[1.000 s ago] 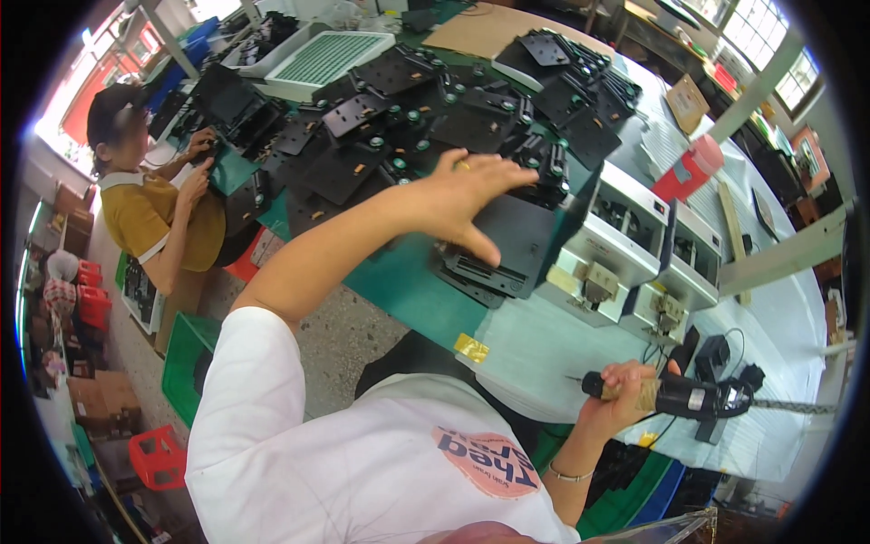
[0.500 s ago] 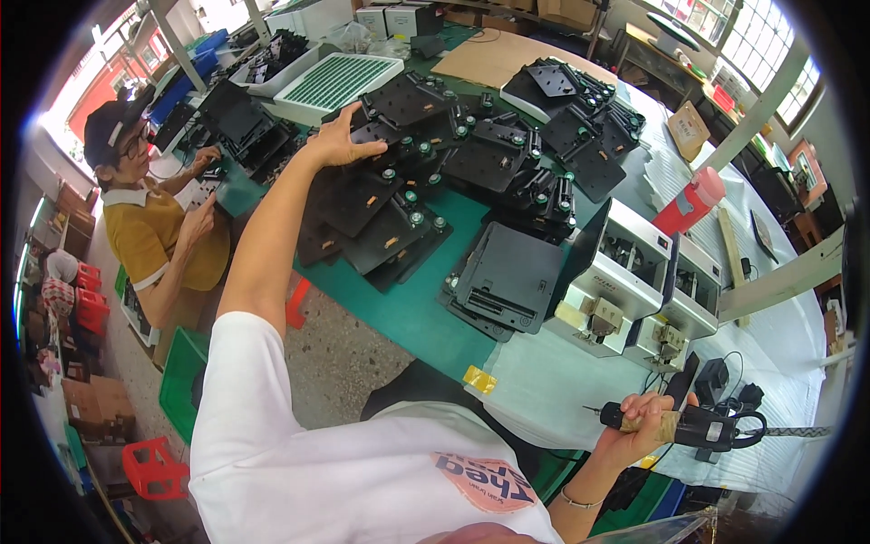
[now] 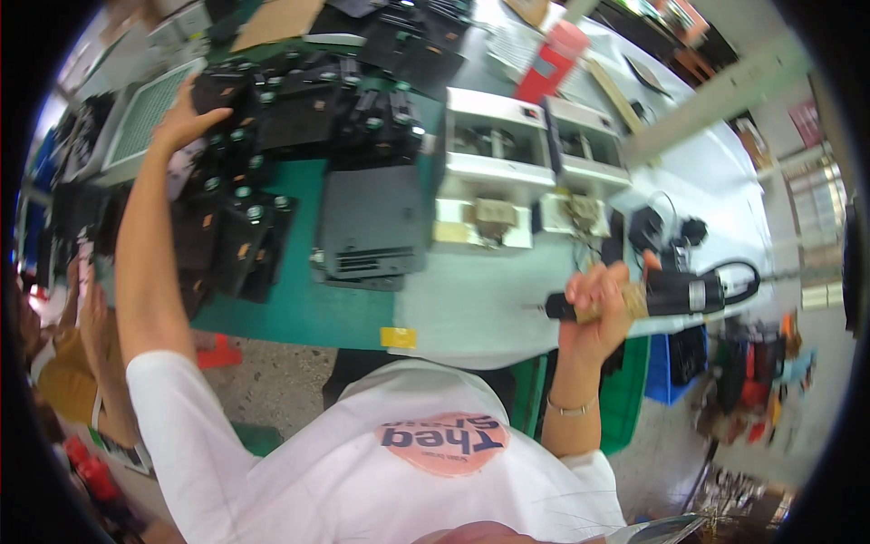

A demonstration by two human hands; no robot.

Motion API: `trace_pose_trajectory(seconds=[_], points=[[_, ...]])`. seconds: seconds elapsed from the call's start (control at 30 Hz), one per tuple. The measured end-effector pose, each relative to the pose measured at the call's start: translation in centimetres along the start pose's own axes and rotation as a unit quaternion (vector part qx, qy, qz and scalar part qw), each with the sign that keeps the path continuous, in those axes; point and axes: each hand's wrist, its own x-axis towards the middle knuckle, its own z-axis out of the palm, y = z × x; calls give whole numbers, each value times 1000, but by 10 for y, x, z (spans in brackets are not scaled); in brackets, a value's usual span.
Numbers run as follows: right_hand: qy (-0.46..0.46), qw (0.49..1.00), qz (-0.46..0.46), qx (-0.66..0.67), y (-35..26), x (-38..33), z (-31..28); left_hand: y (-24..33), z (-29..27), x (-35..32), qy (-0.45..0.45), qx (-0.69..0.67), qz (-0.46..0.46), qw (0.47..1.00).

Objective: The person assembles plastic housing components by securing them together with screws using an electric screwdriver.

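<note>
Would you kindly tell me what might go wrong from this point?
1. The left hand is at a black part among crowded, overlapping plates; pulling one could drag or topple its neighbours.
2. The right hand grips a power tool whose thin tip points left, so it might scratch anything brought back across it.

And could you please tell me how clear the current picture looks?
Head view: slight overall blur, softening the bare left hand and flat black plastic parts; head view: white table covering bright, rather washed out; head view: black fisheye corners, that covering's right edge bowed.
</note>
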Motion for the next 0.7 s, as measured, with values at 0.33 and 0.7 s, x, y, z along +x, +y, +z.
trace_pose_trajectory(seconds=[0.33, 0.7], points=[[-96, 988, -117, 39, 29, 44, 43, 36, -38, -112, 111, -39, 99, 988], [-179, 974, -129, -57, 55, 49, 44, 188, -31, -365, -92, -261, 311, 909]])
